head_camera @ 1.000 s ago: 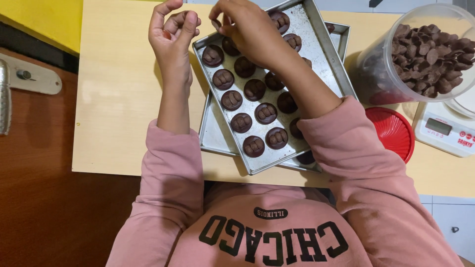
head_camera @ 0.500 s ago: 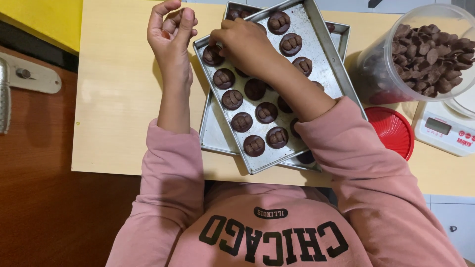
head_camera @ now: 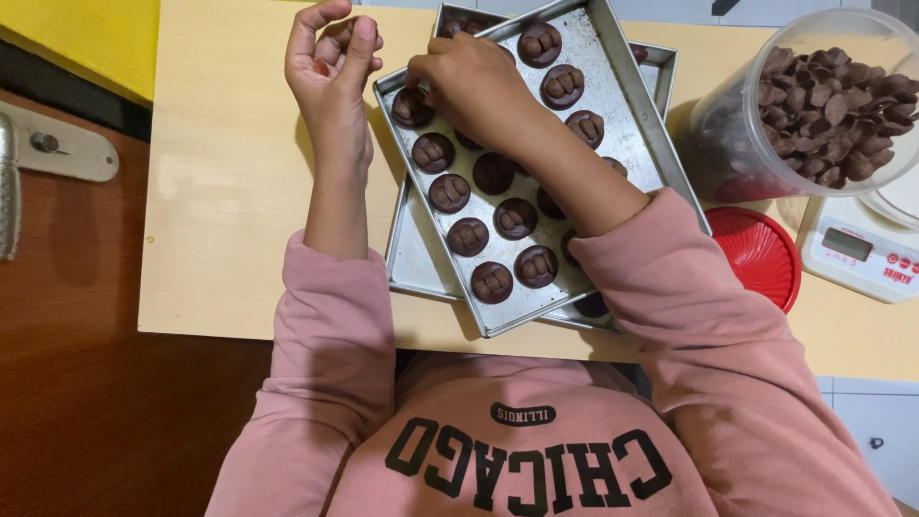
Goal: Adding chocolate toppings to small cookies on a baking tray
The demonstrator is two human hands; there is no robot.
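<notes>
A metal baking tray (head_camera: 622, 144) lies at an angle on a second tray (head_camera: 421, 273). It holds several dark round cookies (head_camera: 467, 236), most topped with brown chocolate pieces. My right hand (head_camera: 474, 81) reaches over the tray. Its fingertips are pinched together on the cookie at the tray's far left corner (head_camera: 410, 107), and they seem to hold a chocolate piece. My left hand (head_camera: 330, 62) is raised just left of the tray, its fingers curled around small brown chocolate pieces. My right forearm hides some cookies.
A clear plastic tub of chocolate pieces (head_camera: 823, 96) stands at the right, its red lid (head_camera: 761, 254) lying in front of it. A white kitchen scale (head_camera: 862, 254) sits at the far right. The trays rest on a pale wooden board (head_camera: 230, 211) over a darker brown surface.
My right hand has come down from beside my left hand to the cookie at the tray's far left corner. My left hand has stayed raised in place.
</notes>
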